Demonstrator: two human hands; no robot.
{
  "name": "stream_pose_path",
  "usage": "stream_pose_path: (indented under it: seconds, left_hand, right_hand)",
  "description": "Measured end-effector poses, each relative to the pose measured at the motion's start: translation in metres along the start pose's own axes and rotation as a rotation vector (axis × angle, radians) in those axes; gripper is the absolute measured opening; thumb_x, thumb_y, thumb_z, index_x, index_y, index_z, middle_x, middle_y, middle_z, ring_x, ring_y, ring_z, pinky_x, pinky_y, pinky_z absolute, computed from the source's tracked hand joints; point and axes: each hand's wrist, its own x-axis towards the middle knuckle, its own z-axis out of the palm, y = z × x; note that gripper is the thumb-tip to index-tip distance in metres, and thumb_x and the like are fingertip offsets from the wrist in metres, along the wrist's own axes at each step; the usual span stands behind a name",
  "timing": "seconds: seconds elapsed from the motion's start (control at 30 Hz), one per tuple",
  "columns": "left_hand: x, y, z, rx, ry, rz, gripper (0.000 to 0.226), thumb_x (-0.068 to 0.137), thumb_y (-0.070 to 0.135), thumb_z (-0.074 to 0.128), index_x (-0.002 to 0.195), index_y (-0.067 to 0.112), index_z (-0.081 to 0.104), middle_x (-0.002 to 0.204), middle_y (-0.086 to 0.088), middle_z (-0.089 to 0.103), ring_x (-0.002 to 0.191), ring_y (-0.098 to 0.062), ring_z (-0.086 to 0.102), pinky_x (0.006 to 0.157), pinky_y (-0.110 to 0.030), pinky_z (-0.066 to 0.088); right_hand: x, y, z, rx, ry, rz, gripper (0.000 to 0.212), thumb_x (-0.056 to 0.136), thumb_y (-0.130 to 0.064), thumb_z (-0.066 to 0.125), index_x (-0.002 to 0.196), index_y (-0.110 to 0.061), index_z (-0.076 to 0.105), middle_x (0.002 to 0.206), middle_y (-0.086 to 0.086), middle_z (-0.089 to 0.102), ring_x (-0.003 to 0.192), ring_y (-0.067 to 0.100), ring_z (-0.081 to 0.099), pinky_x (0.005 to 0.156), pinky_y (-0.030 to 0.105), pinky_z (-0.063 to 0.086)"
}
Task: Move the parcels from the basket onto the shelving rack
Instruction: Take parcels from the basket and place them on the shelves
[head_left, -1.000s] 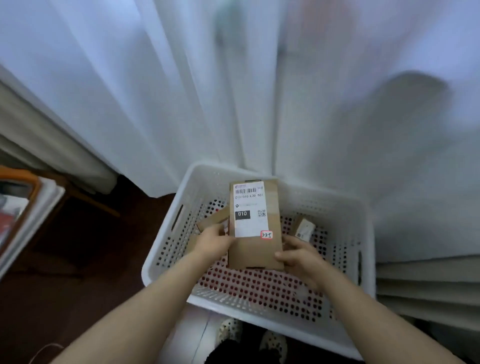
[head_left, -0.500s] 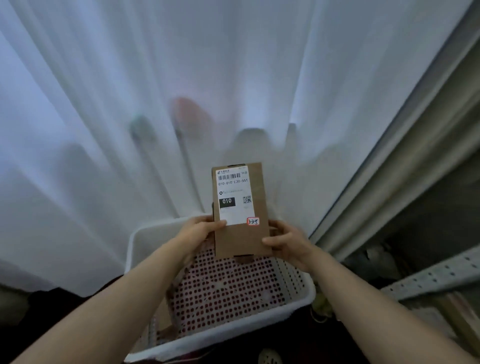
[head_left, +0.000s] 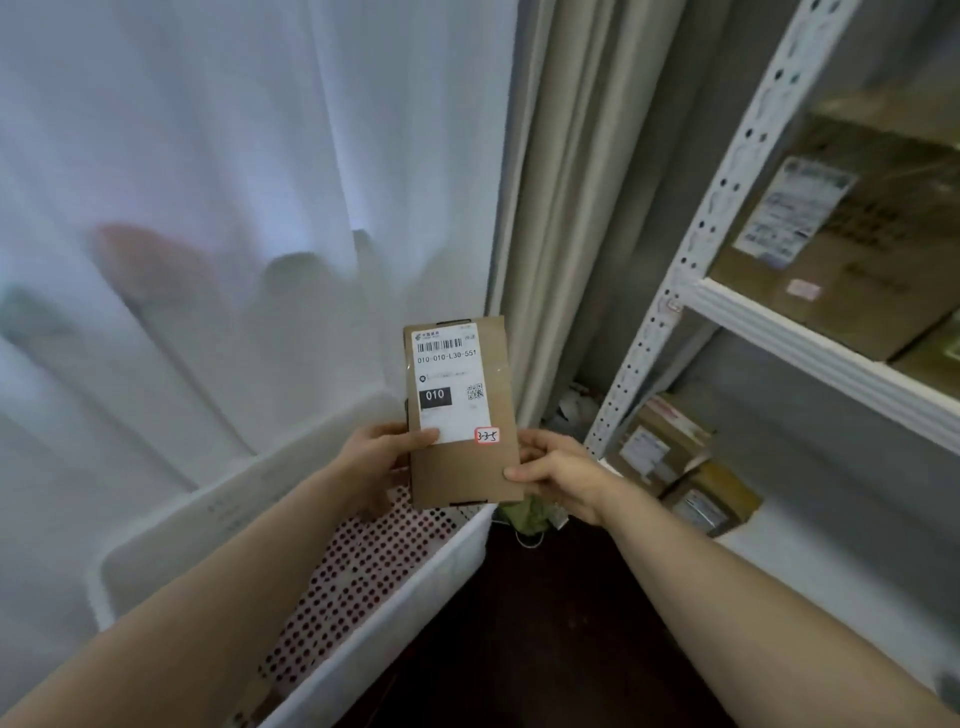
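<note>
Pinching flat brown cardboard parcel (head_left: 462, 415) by lower edges with left hand (head_left: 376, 462) and right hand (head_left: 558, 473). Could slip from shallow grip, or clip white slotted-metal shelving rack (head_left: 730, 176) post.

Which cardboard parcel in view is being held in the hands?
The flat parcel labelled 010, gripped upright between the left hand and the right hand; the other boxes sit on the rack shelves.

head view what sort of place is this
Likely a parcel storeroom or pickup point: a rack holding labelled boxes, a basket, and a parcel bearing a shipping label.
</note>
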Motion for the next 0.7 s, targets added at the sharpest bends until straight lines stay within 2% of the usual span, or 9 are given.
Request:
stream_pose_path:
  seconds: [0.13, 0.3, 0.37, 0.47, 0.53, 0.6, 0.7]
  left_hand:
    - [-0.009, -0.006, 0.053, 0.151, -0.135, 0.035, 0.039, 0.079, 0.020, 0.075, 0.115, 0.008, 0.063, 0.107, -0.007, 0.071, 0.096, -0.022, 0.068, 0.071, -0.030, 0.055]
    - [-0.042, -0.028, 0.153, 0.347, -0.312, 0.021, 0.025, 0.081, 0.019, 0.074, 0.104, 0.010, 0.068, 0.098, -0.004, 0.074, 0.093, -0.020, 0.069, 0.079, -0.031, 0.057]
    - [-0.066, -0.044, 0.199, 0.384, -0.379, 0.001, 0.018, 0.082, 0.016, 0.072, 0.099, 0.010, 0.067, 0.088, -0.002, 0.075, 0.082, -0.016, 0.070, 0.069, -0.028, 0.058]
    - [-0.102, -0.072, 0.264, 0.396, -0.475, -0.059, 0.023, 0.083, 0.013, 0.071, 0.103, 0.003, 0.066, 0.089, -0.007, 0.075, 0.076, -0.016, 0.072, 0.062, -0.028, 0.059]
    - [-0.125, -0.089, 0.301, 0.437, -0.523, -0.069, 0.040, 0.076, 0.019, 0.076, 0.110, 0.002, 0.065, 0.098, -0.011, 0.074, 0.090, -0.022, 0.071, 0.078, -0.036, 0.058]
    - [-0.144, -0.106, 0.331, 0.493, -0.566, -0.074, 0.046, 0.070, 0.025, 0.080, 0.110, 0.006, 0.066, 0.103, -0.010, 0.073, 0.102, -0.025, 0.067, 0.095, -0.045, 0.051]
    - [-0.169, -0.137, 0.367, 0.544, -0.586, -0.049, 0.034, 0.080, 0.029, 0.075, 0.108, 0.011, 0.067, 0.101, -0.005, 0.074, 0.103, -0.022, 0.067, 0.098, -0.045, 0.049]
  right_hand:
    - [-0.053, 0.026, -0.042, 0.016, 0.077, 0.003, 0.053, 0.077, 0.009, 0.065, 0.126, -0.010, 0.057, 0.120, 0.021, 0.062, 0.117, 0.033, 0.058, 0.106, 0.049, 0.041]
    - [-0.142, 0.071, -0.109, 0.172, 0.237, -0.037, 0.037, 0.082, -0.005, 0.069, 0.117, -0.013, 0.061, 0.114, 0.008, 0.069, 0.111, 0.024, 0.062, 0.103, 0.044, 0.045]
    - [-0.185, 0.087, -0.137, 0.253, 0.322, -0.081, 0.024, 0.086, -0.011, 0.066, 0.109, -0.014, 0.064, 0.101, 0.003, 0.073, 0.102, 0.021, 0.064, 0.093, 0.038, 0.050]
    - [-0.252, 0.116, -0.175, 0.347, 0.416, -0.113, 0.016, 0.091, -0.008, 0.058, 0.105, -0.011, 0.064, 0.084, 0.001, 0.071, 0.074, 0.013, 0.066, 0.065, 0.026, 0.049]
    - [-0.294, 0.137, -0.196, 0.396, 0.469, -0.117, 0.020, 0.093, -0.005, 0.056, 0.111, -0.005, 0.062, 0.082, 0.002, 0.071, 0.065, 0.010, 0.067, 0.054, 0.023, 0.050]
    - [-0.330, 0.160, -0.213, 0.435, 0.509, -0.110, 0.019, 0.093, -0.004, 0.056, 0.111, -0.004, 0.061, 0.084, 0.003, 0.072, 0.067, 0.011, 0.069, 0.051, 0.021, 0.051]
    - [-0.371, 0.195, -0.229, 0.464, 0.552, -0.080, 0.015, 0.092, -0.007, 0.058, 0.106, -0.007, 0.063, 0.088, 0.003, 0.071, 0.072, 0.011, 0.068, 0.057, 0.023, 0.054]
